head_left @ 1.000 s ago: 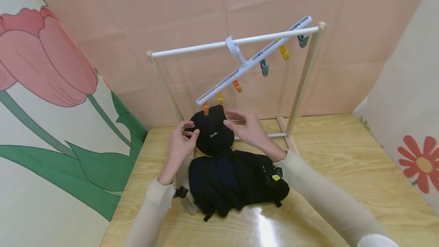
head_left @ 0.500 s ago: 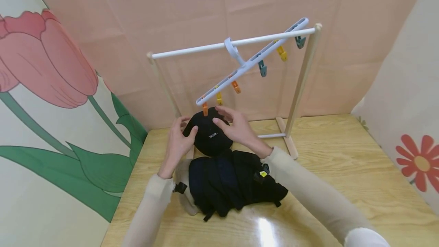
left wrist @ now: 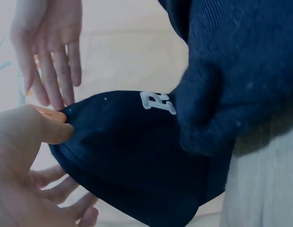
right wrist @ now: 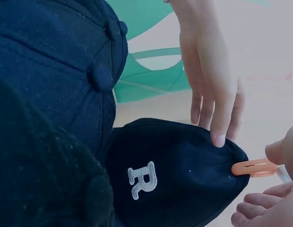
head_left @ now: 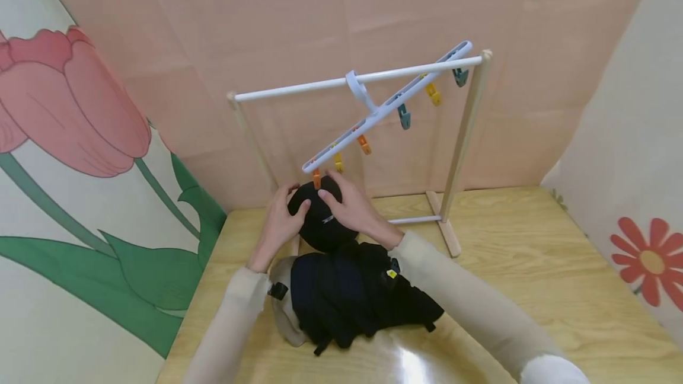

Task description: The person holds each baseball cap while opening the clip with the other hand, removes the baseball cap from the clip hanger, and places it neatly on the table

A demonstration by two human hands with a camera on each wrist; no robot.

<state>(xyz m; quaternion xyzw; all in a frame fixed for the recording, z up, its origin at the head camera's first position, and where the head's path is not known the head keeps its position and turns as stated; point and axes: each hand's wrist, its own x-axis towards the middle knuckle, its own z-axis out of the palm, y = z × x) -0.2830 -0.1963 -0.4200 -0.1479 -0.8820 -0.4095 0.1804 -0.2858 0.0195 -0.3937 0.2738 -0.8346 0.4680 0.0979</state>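
Observation:
A black baseball cap [head_left: 322, 231] with a white letter R hangs by an orange clip [head_left: 317, 179] at the near left end of a pale blue hanger [head_left: 373, 116]. My left hand [head_left: 280, 218] is at the cap's left side, thumb in front and fingers partly hidden behind it. On the other side my right hand [head_left: 354, 209] is close to the clip. The right wrist view shows the right thumb beside the orange clip [right wrist: 255, 167], fingers loosely bent with nothing between them. Below the hanging cap lies a nested row of dark caps [head_left: 341, 298], with a beige cap [head_left: 285, 307] at its left end.
The hanger hooks over the white rod [head_left: 299, 88] of a wooden stand [head_left: 463, 141]. Yellow clips [head_left: 433, 94], dark green clips [head_left: 404, 117] and another orange clip hang along it. A pink backdrop [head_left: 288, 22] stands behind the wooden table [head_left: 533, 289].
My right hand has moved left, closer to the orange clip and the cap. The left hand has shifted slightly right against the cap. The view has tilted up a little.

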